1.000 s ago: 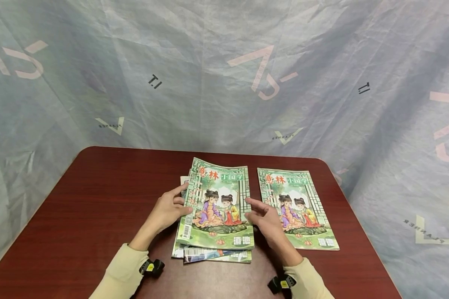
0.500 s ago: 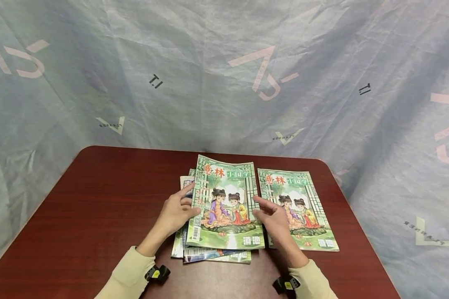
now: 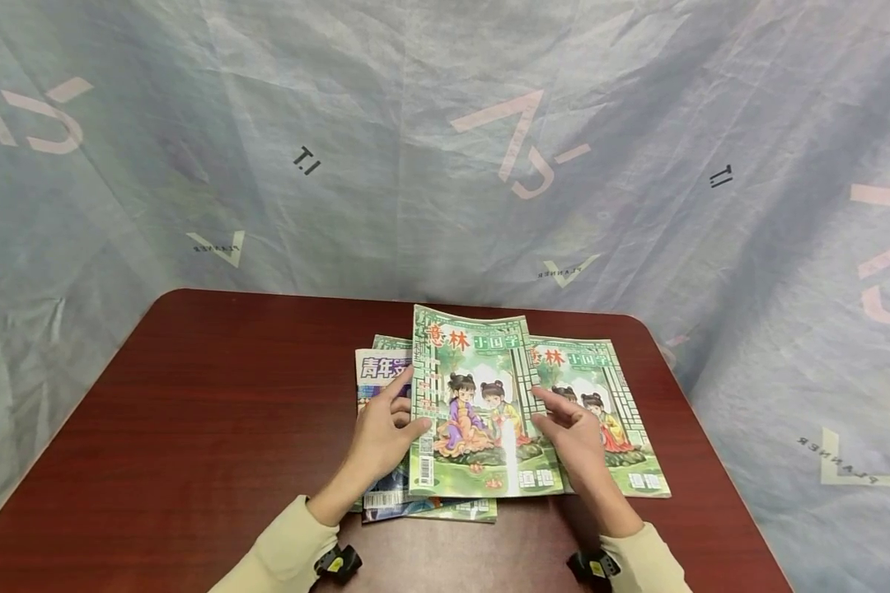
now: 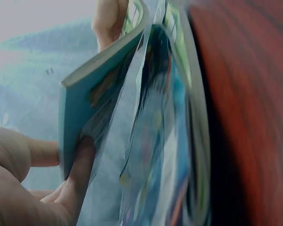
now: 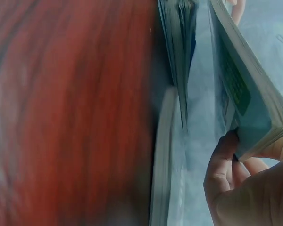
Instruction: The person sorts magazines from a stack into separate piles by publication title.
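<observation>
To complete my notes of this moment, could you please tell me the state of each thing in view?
Held magazine: closed, lifted, front cover up
Left grip: pinching its left edge
Right grip: pinching its right edge
Magazine at right: closed, lying flat, partly hidden
Magazine stack: lying unevenly aligned, partly hidden
Table: bearing the stack and the magazine at right
Cloth backdrop: hanging, wrinkled
Black wrist devices: worn, one on each wrist

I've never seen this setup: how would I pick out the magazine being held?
Look over the dark red table for the left hand and the right hand. Between them is a green magazine with two drawn figures on its cover. Its matching neighbour lies flat to the right, but this one alone is gripped at both side edges, clear of the table.
</observation>
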The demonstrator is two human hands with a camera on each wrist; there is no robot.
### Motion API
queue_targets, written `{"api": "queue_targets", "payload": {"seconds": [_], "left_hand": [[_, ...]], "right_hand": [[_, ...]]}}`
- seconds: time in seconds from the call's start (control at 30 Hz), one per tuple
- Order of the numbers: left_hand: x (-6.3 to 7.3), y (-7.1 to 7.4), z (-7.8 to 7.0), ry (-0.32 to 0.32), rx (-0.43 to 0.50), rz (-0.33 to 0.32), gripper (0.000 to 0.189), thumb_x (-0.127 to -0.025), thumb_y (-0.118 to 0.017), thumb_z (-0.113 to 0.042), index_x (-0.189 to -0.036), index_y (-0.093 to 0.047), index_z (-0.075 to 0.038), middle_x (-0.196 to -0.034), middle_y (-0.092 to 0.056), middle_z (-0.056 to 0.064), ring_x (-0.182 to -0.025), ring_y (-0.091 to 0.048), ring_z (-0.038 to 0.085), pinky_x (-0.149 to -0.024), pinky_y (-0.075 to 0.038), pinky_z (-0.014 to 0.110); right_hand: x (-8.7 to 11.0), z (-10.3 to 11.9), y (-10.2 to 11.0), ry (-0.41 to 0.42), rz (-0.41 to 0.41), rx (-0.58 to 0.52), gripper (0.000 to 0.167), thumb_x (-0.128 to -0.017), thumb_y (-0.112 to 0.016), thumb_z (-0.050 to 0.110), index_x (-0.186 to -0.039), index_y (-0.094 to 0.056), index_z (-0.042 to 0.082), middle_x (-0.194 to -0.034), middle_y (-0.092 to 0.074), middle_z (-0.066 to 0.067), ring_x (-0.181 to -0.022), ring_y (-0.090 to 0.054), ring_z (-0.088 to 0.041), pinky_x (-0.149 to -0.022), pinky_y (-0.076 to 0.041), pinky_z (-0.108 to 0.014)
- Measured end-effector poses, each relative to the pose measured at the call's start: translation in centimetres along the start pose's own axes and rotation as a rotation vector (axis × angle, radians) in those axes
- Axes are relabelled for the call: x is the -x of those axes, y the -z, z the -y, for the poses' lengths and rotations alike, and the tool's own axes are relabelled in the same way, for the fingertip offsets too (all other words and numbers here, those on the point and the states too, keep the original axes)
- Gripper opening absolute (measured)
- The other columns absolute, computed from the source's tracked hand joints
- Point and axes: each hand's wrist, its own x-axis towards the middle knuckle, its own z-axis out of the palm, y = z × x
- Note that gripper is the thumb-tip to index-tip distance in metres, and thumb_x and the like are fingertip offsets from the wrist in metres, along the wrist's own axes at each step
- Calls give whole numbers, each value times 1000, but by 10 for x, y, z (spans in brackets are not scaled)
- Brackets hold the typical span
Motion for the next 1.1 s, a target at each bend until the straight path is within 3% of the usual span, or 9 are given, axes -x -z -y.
{"api": "queue_targets", "payload": {"seconds": [0.17,0.33,0.43,0.5,0.57,0.73,0.87,0.93,1.1], "left_hand": [[0,-16,-5,-14,47,-11,81,-98,-80,1,-171,-43,-7,-84,-58,8,-74,-54,14,-72,-40,30],[-2,-32,-10,-57,53,-15,81,-99,-79,-2,-171,-42,-5,-85,-64,16,-76,-60,22,-73,-44,33],[-2,-42,-13,-55,71,-18,80,-100,-79,-4,-171,-42,-5,-104,-76,16,-96,-73,31,-79,-51,36],[-2,-48,-15,-50,92,-10,80,-102,-78,-4,-172,-40,-6,-94,-70,12,-92,-70,30,-75,-47,35],[-2,-55,-16,-51,100,-9,80,-102,-78,-4,-172,-39,-7,-85,-63,5,-82,-65,21,-71,-43,31],[-4,-70,-20,-77,107,-20,80,-102,-77,-3,-172,-39,-6,-68,-34,-3,-60,-30,6,-64,-31,27],[-6,-82,-23,-69,116,-30,81,-101,-79,-4,-172,-40,-7,-73,-46,-4,-64,-41,4,-68,-36,28],[-6,-87,-27,-50,118,-31,82,-101,-80,-5,-172,-40,-9,-83,-60,-1,-72,-56,7,-70,-40,29],[-8,-99,-35,-36,148,-25,83,-100,-80,-5,-173,-40,-11,-93,-69,5,-80,-65,11,-71,-43,28]], "right_hand": [[-4,0,15,-18,5,11,48,-104,-74,-2,-152,-68,3,-162,-59,-16,-131,-56,-8,-95,-52,-11],[-10,3,32,-31,-4,16,49,-106,-73,1,-154,-66,4,-160,-60,-12,-131,-55,-10,-93,-54,-14],[-11,6,43,-45,13,22,49,-108,-70,4,-157,-63,4,-160,-59,-5,-139,-52,-13,-95,-54,-15],[-12,6,51,-43,31,30,50,-109,-69,5,-158,-61,4,-159,-59,1,-149,-49,-18,-98,-53,-14],[-13,6,58,-36,46,34,51,-110,-68,5,-160,-59,2,-155,-60,7,-157,-43,-24,-100,-52,-13],[-15,5,76,-14,71,39,53,-110,-69,5,-161,-55,-1,-139,-63,25,-165,-34,-33,-100,-51,-11],[-18,3,88,-14,72,49,54,-110,-70,7,-161,-55,-1,-140,-63,25,-165,-32,-34,-97,-52,-11],[-19,3,94,-17,66,67,54,-110,-71,10,-161,-56,1,-145,-62,20,-164,-32,-35,-95,-52,-11],[-20,-2,109,-2,56,74,55,-110,-73,16,-161,-58,3,-142,-62,25,-150,-46,-13,-92,-55,-14]]}}
